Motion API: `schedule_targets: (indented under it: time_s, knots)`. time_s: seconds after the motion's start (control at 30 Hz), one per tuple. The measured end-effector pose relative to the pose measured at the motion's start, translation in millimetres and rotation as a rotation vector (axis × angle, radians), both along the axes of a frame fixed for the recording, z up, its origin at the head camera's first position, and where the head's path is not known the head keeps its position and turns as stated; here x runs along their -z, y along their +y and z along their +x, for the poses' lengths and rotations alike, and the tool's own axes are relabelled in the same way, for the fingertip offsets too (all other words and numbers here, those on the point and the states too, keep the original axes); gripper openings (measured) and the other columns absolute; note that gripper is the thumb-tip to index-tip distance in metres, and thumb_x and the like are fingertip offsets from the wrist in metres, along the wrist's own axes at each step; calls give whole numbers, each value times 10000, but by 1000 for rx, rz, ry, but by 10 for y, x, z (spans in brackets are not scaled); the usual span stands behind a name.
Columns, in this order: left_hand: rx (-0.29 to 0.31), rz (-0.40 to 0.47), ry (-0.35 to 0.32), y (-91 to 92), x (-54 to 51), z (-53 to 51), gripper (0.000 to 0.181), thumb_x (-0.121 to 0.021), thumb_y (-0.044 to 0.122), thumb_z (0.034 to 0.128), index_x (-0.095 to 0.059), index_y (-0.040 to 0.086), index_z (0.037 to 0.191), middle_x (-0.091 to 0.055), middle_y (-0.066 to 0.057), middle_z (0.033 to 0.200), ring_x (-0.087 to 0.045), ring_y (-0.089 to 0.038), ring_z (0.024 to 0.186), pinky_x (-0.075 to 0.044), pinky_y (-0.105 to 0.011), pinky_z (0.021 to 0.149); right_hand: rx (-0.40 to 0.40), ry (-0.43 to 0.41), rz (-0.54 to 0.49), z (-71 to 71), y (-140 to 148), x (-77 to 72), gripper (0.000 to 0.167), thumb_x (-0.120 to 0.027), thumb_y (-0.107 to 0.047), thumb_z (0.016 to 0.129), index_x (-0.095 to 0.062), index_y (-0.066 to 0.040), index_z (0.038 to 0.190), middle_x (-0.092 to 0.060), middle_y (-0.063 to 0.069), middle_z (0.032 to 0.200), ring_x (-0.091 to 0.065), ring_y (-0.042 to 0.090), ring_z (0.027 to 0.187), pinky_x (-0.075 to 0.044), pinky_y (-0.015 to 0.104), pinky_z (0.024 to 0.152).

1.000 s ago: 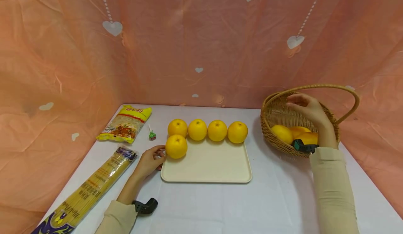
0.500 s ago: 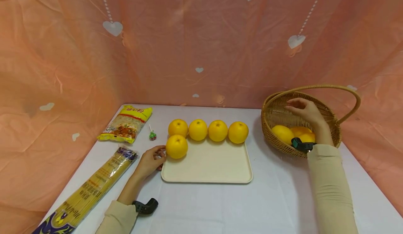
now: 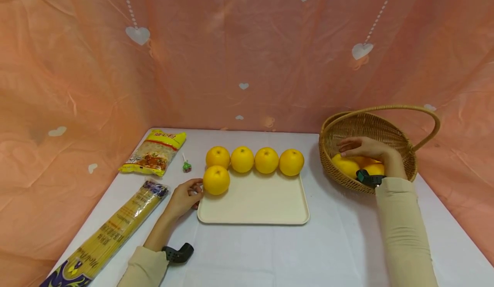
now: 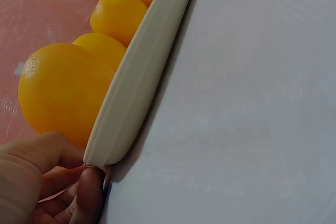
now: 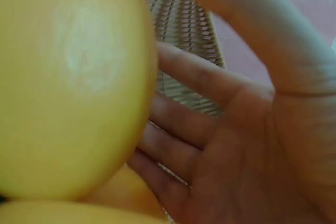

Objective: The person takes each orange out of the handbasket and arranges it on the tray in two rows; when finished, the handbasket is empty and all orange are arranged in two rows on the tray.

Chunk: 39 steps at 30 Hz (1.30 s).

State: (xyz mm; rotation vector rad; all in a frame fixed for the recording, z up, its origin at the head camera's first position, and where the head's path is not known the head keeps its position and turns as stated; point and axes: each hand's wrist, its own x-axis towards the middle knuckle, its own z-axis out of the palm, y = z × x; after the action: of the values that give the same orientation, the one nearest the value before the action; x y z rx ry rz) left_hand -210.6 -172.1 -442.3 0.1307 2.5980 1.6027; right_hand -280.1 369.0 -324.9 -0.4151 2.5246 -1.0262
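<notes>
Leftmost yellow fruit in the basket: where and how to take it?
I'd take the leftmost fruit around its upper sides, coming from above: it's round, its top faces the basket's open mouth, and other fruit sits close on its right.

spaghetti pack, yellow bag, possibly lollipop

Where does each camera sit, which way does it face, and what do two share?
Head: on the person's head, facing forward and down at a cream rectangular tray and a brown woven basket; left hand, right hand and beige sleeves show.
Left wrist: worn there, facing along the tray's edge; left-hand fingers show.
Right wrist: worn there, facing smooth yellow fruit inside the basket; right palm and fingers show.
Shared: head and left wrist both show the tray and left hand.
</notes>
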Motion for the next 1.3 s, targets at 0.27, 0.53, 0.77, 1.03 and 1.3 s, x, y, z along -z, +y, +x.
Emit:
schedule_targets:
  time_s: [0.27,0.53,0.77,1.03,1.3]
  knots:
    - [2,14,-5,-14,12,-10,422,-585,-18,843,-508,-61,1256,-556,-112,879,-519,-116,587,-505,-238,471,8,-269,-113,3,-3,31,660,-640,-151,872,-312,76,1398,-342,266,1391,-484,179,1084,-461,305,885]
    - [-9,16,-19,-7,22,-11,428,-587,-14,842,-509,-50,1261,-554,-106,882,-519,-114,597,-508,-241,479,-36,-242,53,-23,-28,41,676,-686,-219,838,-390,99,1355,-497,207,1276,-493,244,1094,-459,332,905]
    - [-6,7,-18,-5,15,-10,419,-587,-12,842,-515,-46,1253,-553,-114,882,-522,-128,593,-510,-244,481,-41,-132,165,10,-50,19,683,-719,-297,797,-470,85,1306,-553,169,1199,-515,222,1012,-471,288,816]
    - [-9,3,-16,2,3,5,419,-581,-15,839,-514,-54,1251,-554,-116,882,-522,-126,595,-509,-243,479,16,97,168,61,25,26,614,-699,-300,806,-495,20,1289,-550,171,1203,-478,274,1035,-403,350,849]
    - [-14,3,-20,6,-7,-4,421,-585,-17,841,-514,-48,1255,-554,-105,880,-516,-122,595,-509,-244,479,76,169,32,68,69,-12,679,-693,-170,813,-376,52,1371,-506,230,1214,-501,177,969,-445,257,793]
